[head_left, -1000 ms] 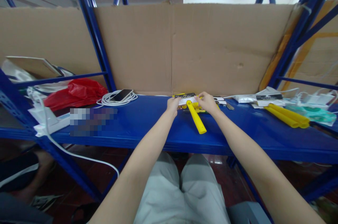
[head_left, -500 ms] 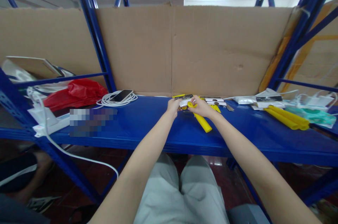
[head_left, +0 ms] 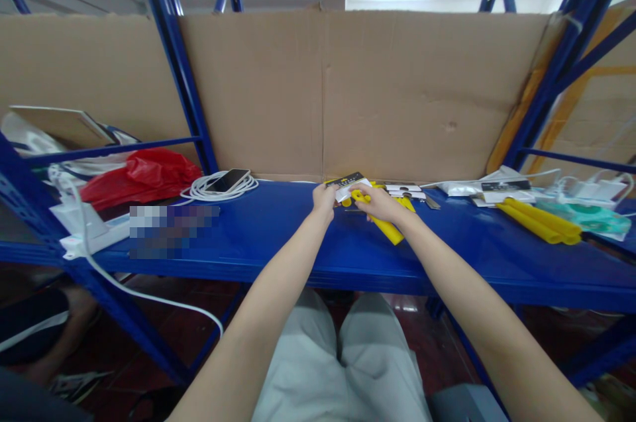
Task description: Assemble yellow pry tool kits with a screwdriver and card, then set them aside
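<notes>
Through the head camera I am seeing my left hand [head_left: 324, 199] pinching a black and white card [head_left: 348, 186] just over the blue shelf [head_left: 278, 230]. My right hand [head_left: 376, 203] is gripping a yellow handle [head_left: 391, 232] close beside it. 2 yellow tubes [head_left: 539, 220] are lying off to the right, and a phone [head_left: 229, 180] is resting on a white cord [head_left: 199, 187] to the left.

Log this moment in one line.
Left hand holds card; right hand grips yellow handle; phone on coiled cable; yellow tubes at right
</notes>
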`<act>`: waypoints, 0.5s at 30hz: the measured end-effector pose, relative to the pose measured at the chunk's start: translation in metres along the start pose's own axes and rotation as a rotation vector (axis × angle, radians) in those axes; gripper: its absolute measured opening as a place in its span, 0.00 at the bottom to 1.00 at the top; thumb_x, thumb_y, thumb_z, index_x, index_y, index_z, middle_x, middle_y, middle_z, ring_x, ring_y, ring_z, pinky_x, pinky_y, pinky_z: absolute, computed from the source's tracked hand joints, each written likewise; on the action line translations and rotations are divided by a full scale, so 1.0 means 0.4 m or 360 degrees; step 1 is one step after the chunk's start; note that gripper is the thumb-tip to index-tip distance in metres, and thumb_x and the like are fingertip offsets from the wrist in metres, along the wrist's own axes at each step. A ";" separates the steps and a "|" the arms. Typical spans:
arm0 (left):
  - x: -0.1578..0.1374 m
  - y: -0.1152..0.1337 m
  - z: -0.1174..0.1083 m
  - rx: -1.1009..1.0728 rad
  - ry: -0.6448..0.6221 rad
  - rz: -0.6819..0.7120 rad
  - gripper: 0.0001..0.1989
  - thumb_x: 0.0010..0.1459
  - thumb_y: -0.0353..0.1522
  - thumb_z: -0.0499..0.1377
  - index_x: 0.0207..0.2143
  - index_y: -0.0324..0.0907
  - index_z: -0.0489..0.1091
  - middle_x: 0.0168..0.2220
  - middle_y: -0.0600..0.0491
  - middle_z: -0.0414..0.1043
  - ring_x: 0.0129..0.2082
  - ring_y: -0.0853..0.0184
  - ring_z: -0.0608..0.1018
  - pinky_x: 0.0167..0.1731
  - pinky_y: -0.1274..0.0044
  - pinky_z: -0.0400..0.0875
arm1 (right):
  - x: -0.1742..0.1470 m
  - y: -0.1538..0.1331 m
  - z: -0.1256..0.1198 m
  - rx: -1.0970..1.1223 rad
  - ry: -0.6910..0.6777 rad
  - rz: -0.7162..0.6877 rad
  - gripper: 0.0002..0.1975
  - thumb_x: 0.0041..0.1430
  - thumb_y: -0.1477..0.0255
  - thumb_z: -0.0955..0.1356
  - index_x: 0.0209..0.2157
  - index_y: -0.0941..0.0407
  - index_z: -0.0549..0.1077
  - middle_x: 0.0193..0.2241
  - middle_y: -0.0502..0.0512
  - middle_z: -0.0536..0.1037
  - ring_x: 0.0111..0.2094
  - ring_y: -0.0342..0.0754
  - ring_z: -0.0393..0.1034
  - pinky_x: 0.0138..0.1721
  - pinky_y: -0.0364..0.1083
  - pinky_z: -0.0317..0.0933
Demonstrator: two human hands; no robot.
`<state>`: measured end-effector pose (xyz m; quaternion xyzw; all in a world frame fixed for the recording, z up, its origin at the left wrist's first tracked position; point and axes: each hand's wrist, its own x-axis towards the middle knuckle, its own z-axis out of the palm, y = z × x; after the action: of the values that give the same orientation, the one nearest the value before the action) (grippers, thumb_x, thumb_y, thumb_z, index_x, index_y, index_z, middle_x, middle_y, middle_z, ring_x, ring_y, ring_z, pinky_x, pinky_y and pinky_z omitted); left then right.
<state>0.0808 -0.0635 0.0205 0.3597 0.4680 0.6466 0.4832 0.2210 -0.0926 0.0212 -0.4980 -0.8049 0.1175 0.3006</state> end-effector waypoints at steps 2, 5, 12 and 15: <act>0.001 0.001 0.000 -0.0018 0.0020 0.0006 0.05 0.49 0.21 0.57 0.25 0.36 0.71 0.19 0.54 0.70 0.19 0.70 0.73 0.20 0.80 0.64 | 0.001 0.001 -0.001 -0.0026 -0.0028 -0.0031 0.24 0.58 0.78 0.63 0.56 0.53 0.71 0.32 0.52 0.79 0.19 0.38 0.68 0.25 0.39 0.66; 0.000 0.007 -0.001 -0.0028 0.0050 -0.0023 0.06 0.48 0.21 0.57 0.27 0.36 0.72 0.19 0.54 0.70 0.20 0.69 0.74 0.21 0.80 0.65 | 0.006 0.008 -0.001 -0.0052 -0.0110 -0.0099 0.24 0.59 0.80 0.61 0.53 0.52 0.75 0.28 0.49 0.79 0.19 0.38 0.68 0.25 0.38 0.66; 0.004 0.009 -0.005 -0.0046 0.0057 -0.0039 0.03 0.48 0.23 0.60 0.27 0.36 0.72 0.21 0.54 0.72 0.21 0.69 0.75 0.23 0.80 0.66 | 0.013 0.019 0.005 -0.0014 -0.0090 -0.0115 0.23 0.58 0.82 0.61 0.50 0.53 0.78 0.29 0.50 0.79 0.19 0.37 0.69 0.24 0.37 0.65; 0.003 0.007 -0.004 -0.0046 0.0080 -0.0036 0.03 0.48 0.23 0.61 0.27 0.36 0.72 0.21 0.54 0.71 0.21 0.70 0.75 0.22 0.81 0.65 | 0.014 0.019 0.007 0.0022 -0.0063 -0.0111 0.22 0.59 0.81 0.61 0.49 0.53 0.78 0.28 0.50 0.80 0.20 0.38 0.69 0.24 0.38 0.66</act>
<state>0.0781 -0.0630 0.0228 0.3310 0.4745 0.6566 0.4838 0.2231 -0.0840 0.0173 -0.4652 -0.8267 0.1224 0.2920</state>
